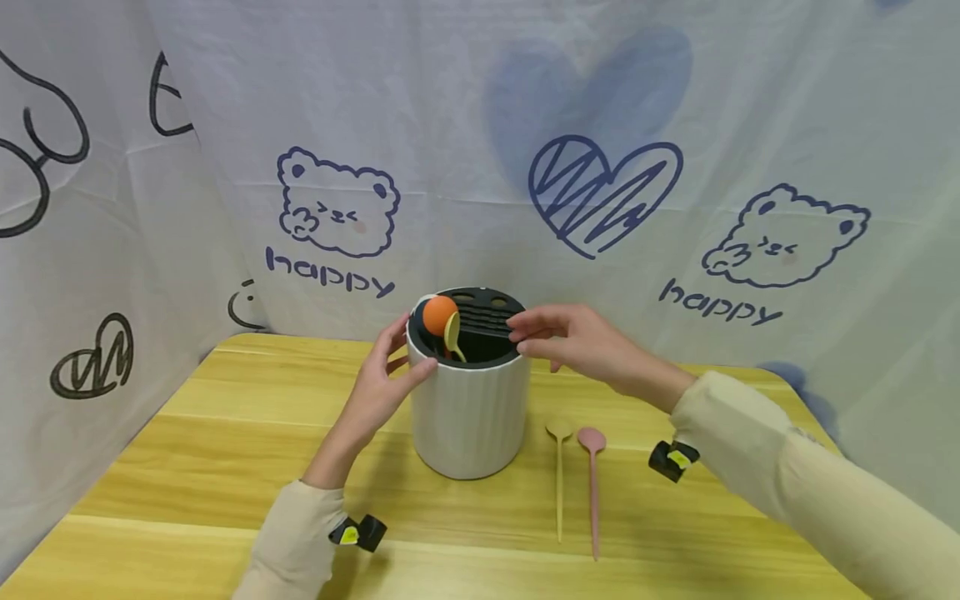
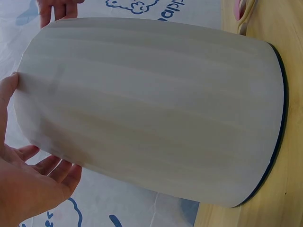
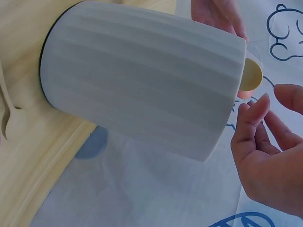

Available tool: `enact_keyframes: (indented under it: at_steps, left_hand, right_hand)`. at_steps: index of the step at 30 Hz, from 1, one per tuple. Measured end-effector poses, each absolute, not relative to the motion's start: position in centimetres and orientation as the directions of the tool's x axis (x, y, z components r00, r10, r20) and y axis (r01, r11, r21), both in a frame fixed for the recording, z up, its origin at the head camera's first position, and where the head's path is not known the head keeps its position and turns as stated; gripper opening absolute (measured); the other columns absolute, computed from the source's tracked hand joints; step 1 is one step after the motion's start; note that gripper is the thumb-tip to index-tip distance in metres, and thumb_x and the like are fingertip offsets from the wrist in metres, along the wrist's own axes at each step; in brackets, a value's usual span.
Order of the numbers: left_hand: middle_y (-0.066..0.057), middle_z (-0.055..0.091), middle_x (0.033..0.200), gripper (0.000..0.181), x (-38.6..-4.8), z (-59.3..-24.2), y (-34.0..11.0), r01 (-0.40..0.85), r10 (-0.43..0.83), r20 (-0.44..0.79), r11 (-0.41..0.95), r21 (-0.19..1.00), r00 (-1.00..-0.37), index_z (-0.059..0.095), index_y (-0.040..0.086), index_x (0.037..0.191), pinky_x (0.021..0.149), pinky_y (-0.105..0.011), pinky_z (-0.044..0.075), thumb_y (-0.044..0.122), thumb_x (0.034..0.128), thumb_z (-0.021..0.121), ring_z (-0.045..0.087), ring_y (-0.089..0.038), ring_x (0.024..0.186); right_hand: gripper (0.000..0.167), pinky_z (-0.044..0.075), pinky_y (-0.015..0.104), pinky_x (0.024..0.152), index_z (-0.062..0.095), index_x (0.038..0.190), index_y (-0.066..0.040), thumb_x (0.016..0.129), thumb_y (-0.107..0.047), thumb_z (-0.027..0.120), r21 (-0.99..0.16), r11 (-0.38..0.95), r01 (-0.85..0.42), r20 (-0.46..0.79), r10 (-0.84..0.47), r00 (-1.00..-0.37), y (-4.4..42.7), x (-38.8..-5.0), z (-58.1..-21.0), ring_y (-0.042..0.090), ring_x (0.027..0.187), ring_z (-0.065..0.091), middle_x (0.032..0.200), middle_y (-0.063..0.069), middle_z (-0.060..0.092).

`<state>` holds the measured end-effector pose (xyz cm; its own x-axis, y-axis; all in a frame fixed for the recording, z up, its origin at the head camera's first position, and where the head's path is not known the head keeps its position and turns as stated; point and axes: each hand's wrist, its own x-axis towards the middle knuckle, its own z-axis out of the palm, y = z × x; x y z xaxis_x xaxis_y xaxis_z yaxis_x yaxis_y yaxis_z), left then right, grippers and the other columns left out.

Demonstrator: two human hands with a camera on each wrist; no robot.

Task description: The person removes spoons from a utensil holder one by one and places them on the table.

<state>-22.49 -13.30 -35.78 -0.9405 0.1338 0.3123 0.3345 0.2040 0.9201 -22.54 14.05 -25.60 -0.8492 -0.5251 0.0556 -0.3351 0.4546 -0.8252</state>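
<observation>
A ribbed white container with a black slotted top stands upright on the table. From its opening an orange ball and a yellow spoon stick out at the left. My left hand grips the container's upper left side, thumb near the front rim; the left wrist view shows its fingers against the wall. Over the right rim hovers my right hand, its fingers loosely bent with no object visible in them. The right wrist view shows this hand beside the rim, near the yellow spoon.
Right of the container, a yellow spoon and a pink spoon lie side by side on the wooden table, handles toward the front edge. Behind hangs a pale cloth printed with bears and hearts.
</observation>
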Motion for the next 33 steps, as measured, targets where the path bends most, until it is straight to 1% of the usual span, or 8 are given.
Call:
enact_keyframes:
  at_steps: [4,11,15,20,24,29,33]
  left_hand:
    - [-0.010,0.029,0.154,0.073,-22.5,-35.8,-13.4,0.337,0.136,0.314,0.205,0.919,-0.940,0.026,0.012,0.152,0.110,-0.051,0.029,0.023,0.0914,0.065,0.031,-0.029,0.137]
    - [-0.010,0.029,0.154,0.073,-22.5,-35.7,-13.4,0.332,0.141,0.308,0.203,0.921,-0.941,0.025,0.012,0.153,0.110,-0.051,0.029,0.024,0.0919,0.064,0.031,-0.029,0.137]
    - [-0.010,0.029,0.154,0.073,-22.4,-35.8,-13.4,0.339,0.145,0.314,0.197,0.920,-0.938,0.025,0.011,0.153,0.110,-0.050,0.029,0.023,0.0924,0.064,0.031,-0.029,0.137]
    - [-0.012,0.029,0.154,0.073,-22.4,-35.8,-13.2,0.340,0.144,0.316,0.199,0.919,-0.938,0.025,0.010,0.153,0.110,-0.050,0.029,0.023,0.0923,0.064,0.031,-0.030,0.136]
    - [-0.012,0.029,0.154,0.074,-22.4,-35.9,-13.1,0.338,0.153,0.311,0.198,0.920,-0.938,0.024,0.010,0.153,0.110,-0.049,0.029,0.024,0.0924,0.064,0.031,-0.030,0.136]
    - [-0.011,0.029,0.154,0.074,-22.5,-35.9,-13.2,0.348,0.149,0.323,0.191,0.918,-0.935,0.025,0.010,0.153,0.110,-0.049,0.029,0.023,0.0918,0.065,0.031,-0.030,0.136]
    - [-0.011,0.029,0.154,0.074,-22.5,-35.8,-13.4,0.357,0.147,0.333,0.190,0.915,-0.932,0.025,0.010,0.153,0.110,-0.049,0.030,0.022,0.0918,0.065,0.031,-0.029,0.136]
  right_hand:
    - [0.041,0.052,0.036,0.072,0.056,0.132,0.001,0.094,-0.012,0.062,-0.841,0.446,-0.308,0.041,-0.514,-0.857,13.2,-22.7,-25.2,0.023,0.103,0.059,0.120,0.015,0.063]
    - [0.042,0.050,0.032,0.064,0.056,0.133,-0.004,0.092,-0.013,0.064,-0.846,0.455,-0.280,0.011,-0.509,-0.861,10.9,-23.0,-24.6,0.022,0.101,0.060,0.120,0.011,0.064]
    - [0.042,0.047,0.033,0.057,0.058,0.130,-0.004,0.091,-0.013,0.066,-0.831,0.486,-0.272,-0.003,-0.492,-0.871,9.3,-23.1,-24.6,0.022,0.091,0.061,0.117,0.011,0.066]
    - [0.048,0.043,0.028,0.050,0.057,0.129,-0.003,0.086,-0.016,0.073,-0.800,0.561,-0.215,-0.035,-0.402,-0.915,7.8,-23.0,-25.0,0.018,0.073,0.056,0.108,0.007,0.067]
    - [0.049,0.039,0.026,0.045,0.059,0.126,-0.003,0.082,-0.017,0.077,-0.785,0.588,-0.195,-0.022,-0.342,-0.940,7.2,-23.0,-25.2,0.019,0.069,0.053,0.104,0.007,0.067]
    - [0.043,0.043,0.026,0.048,0.064,0.117,-0.003,0.080,-0.019,0.079,-0.773,0.601,-0.205,0.012,-0.309,-0.951,6.6,-23.1,-25.2,0.018,0.074,0.057,0.098,0.006,0.069]
    - [0.041,0.049,0.028,0.054,0.066,0.112,-0.002,0.079,-0.020,0.081,-0.763,0.610,-0.213,0.032,-0.293,-0.956,6.0,-23.1,-25.0,0.019,0.077,0.060,0.094,0.006,0.070]
